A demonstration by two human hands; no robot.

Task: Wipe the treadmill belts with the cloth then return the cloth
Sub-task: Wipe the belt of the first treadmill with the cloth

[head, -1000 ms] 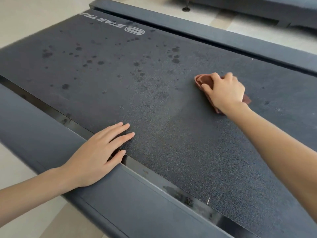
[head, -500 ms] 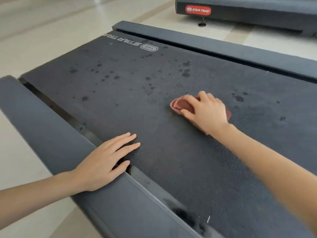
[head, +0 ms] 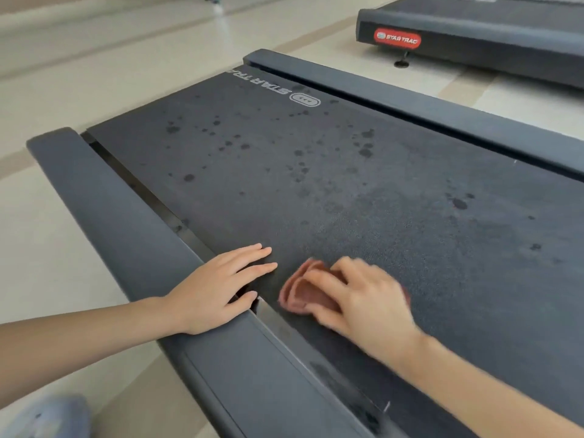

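A dark treadmill belt (head: 363, 197) fills the middle of the view, dotted with dark wet spots toward its far end. My right hand (head: 363, 298) presses a folded reddish-brown cloth (head: 303, 290) flat on the belt near its left edge; the hand is blurred by motion. My left hand (head: 218, 286) lies flat, fingers spread, across the left side rail (head: 120, 216) with its fingertips on the belt, a short gap from the cloth.
The right side rail (head: 410, 105) runs along the belt's far side. A second treadmill (head: 474, 36) with a red logo badge stands at the top right. Pale tiled floor (head: 94, 74) surrounds both. A blurred blue-grey shape (head: 47, 418) sits at the bottom left corner.
My right hand has dragged the cloth across the belt from the right side toward the left rail, ending close to my left hand. The view has tilted up, showing more floor.
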